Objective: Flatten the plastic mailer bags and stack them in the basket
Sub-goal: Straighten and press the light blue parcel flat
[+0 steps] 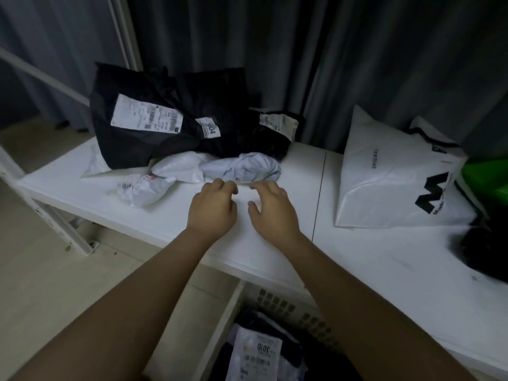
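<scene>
A heap of crumpled mailer bags lies at the back of the white table (pixel 275 243): a large black bag (pixel 165 114) with white shipping labels, a crumpled white bag (pixel 242 166) in front of it, and a smaller crumpled white bag (pixel 137 191) to the left. My left hand (pixel 213 207) and my right hand (pixel 272 210) hover side by side just in front of the crumpled white bag, fingers loosely bent, holding nothing. Below the table's front edge stands a white basket (pixel 275 301) with flat labelled bags inside.
A large flat white bag (pixel 390 174) with a black logo lies on the table at the right. Something green (pixel 486 177) and a dark object (pixel 483 248) sit at the far right edge. Grey curtains hang behind. A white metal frame (pixel 55 215) stands left.
</scene>
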`<state>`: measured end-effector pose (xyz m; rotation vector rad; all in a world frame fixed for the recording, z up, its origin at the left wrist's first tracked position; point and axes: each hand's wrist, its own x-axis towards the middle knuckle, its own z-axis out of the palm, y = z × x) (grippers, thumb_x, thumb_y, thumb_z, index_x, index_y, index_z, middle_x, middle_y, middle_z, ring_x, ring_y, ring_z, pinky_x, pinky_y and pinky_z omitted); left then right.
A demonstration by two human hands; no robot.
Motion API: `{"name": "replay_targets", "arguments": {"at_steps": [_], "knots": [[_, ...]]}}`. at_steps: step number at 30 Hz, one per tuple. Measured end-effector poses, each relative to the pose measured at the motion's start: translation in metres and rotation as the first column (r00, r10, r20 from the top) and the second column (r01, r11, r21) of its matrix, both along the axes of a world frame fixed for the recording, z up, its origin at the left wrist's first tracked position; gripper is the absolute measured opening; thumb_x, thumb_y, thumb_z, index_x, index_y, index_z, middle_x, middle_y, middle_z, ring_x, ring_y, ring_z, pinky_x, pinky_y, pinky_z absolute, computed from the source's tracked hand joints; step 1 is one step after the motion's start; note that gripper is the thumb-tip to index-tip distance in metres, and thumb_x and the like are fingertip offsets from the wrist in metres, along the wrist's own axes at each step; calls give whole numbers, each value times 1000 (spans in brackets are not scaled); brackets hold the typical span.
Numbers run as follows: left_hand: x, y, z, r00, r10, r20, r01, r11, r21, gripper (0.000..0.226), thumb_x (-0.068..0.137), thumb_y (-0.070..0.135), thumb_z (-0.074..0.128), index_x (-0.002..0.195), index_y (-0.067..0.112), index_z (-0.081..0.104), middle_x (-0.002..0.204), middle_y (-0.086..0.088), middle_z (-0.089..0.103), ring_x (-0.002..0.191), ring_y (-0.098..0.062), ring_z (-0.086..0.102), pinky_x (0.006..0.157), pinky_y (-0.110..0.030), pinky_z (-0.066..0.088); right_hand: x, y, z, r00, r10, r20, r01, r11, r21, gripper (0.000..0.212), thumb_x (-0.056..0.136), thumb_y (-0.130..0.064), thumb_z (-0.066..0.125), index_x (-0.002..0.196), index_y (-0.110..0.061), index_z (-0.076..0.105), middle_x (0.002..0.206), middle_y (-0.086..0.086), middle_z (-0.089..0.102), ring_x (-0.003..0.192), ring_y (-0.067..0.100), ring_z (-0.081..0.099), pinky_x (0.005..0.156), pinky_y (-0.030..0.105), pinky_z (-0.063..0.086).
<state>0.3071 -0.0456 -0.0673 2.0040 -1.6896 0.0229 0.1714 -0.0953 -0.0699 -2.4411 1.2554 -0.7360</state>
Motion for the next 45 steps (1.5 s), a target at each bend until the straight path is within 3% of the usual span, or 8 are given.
{"name": "replay_targets", "arguments": {"at_steps": [5,10,17,24,27,31,37,45], "knots": [[14,-38,9,996,80,-39,-79,997,26,30,87,8,45,115,9,58,112,-12,57,106,-32,49,79,-41,45,42,-68,-4,981,-58,-185,49,997,-52,74,86,-28,64,149,-21,25,152,8,23,136,30,25,103,43,36],[20,-50,5,990,108,-94,-106,994,29,31,88,8,45,116,9,59,116,-13,56,110,-32,48,84,-41,45,51,-93,-7,928,-119,-354,60,983,-174,49,88,-13,57,134,-18,44,130,8,47,123,29,41,92,38,38],[18,-35,12,968,143,-208,-152,988,-31,48,86,6,52,134,5,45,138,-19,41,127,-37,34,100,-45,35,-4,-62,18,998,-19,-53,18,1000,-22,25,92,-15,54,116,-14,59,108,7,54,104,23,48,76,32,38],[-34,-7,46,778,50,-626,-34,999,37,52,100,23,41,149,15,25,153,-9,29,139,-25,30,112,-35,25,-86,-10,67,948,-160,274,130,984,125,8,92,-17,59,97,-16,64,95,-2,53,86,16,54,73,27,41],[-61,4,56,728,3,-686,28,999,34,47,100,25,42,145,17,31,145,-7,40,132,-24,40,107,-34,33,-116,9,79,922,-230,311,181,967,176,3,91,-17,60,93,-17,63,95,2,56,84,16,55,70,23,38],[-104,22,78,661,-116,-741,109,992,-58,17,99,20,46,115,13,50,109,-1,59,102,-16,54,80,-23,40,-162,34,96,865,-315,390,222,938,266,3,92,-17,58,89,-18,60,99,3,58,85,16,55,72,24,40],[-155,37,93,624,-188,-759,167,980,-106,17,100,24,43,96,8,48,80,-2,52,74,-14,48,65,-25,38,-211,63,113,775,-394,493,231,904,360,11,95,-20,55,85,-21,60,92,-1,62,79,15,55,69,24,42],[-190,33,81,672,-119,-731,95,993,-74,16,103,27,33,105,11,37,84,4,52,82,-16,51,73,-29,35,-249,67,88,592,-610,527,305,775,554,17,97,-19,52,85,-8,58,78,1,54,75,14,47,59,22,36]]}}
